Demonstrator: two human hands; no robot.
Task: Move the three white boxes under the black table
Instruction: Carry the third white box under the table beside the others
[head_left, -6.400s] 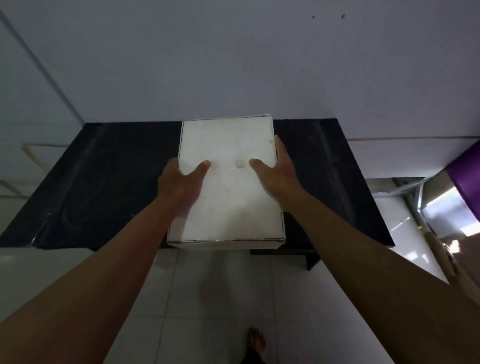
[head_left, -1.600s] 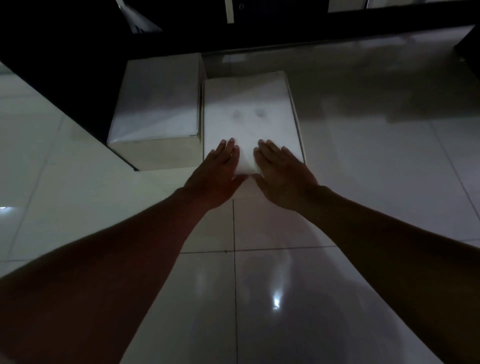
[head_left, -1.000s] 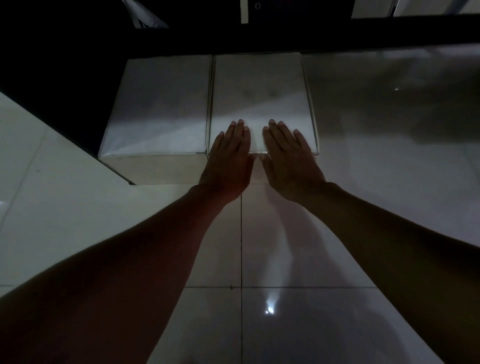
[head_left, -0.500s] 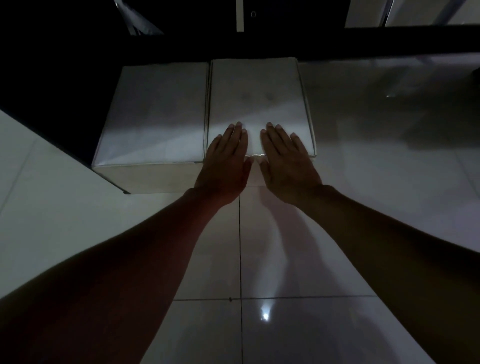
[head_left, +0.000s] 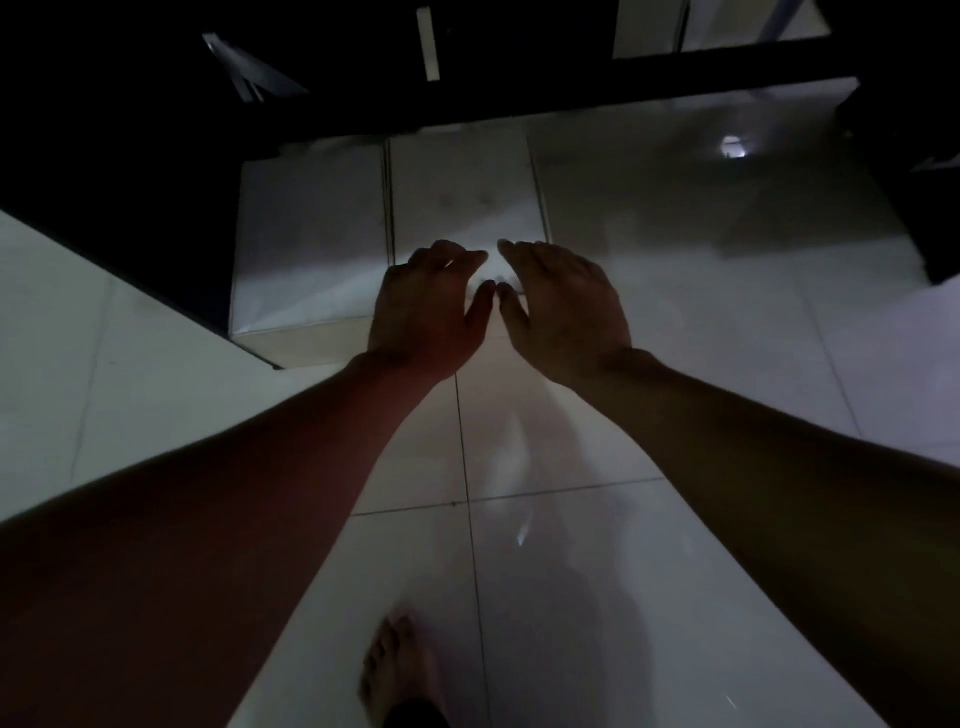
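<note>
Two white boxes lie side by side on the floor in the shadow of the black table (head_left: 571, 93). The taller left box (head_left: 306, 244) touches the flatter right box (head_left: 465, 195) along one long side. My left hand (head_left: 431, 306) and my right hand (head_left: 563, 306) hover close together over the right box's near edge, fingers curled downward. Neither hand holds anything, and I cannot tell whether the fingertips touch the lid. A third box is not in view.
Glossy white floor tiles (head_left: 701, 322) stretch to the right of the boxes and toward me. A dark table leg (head_left: 930, 208) stands at the right edge. My bare foot (head_left: 395, 670) rests on the floor at the bottom centre.
My hands lay flat on the right box's near end and pushed it back level with the left box. They have since pulled toward me and their fingers have curled.
</note>
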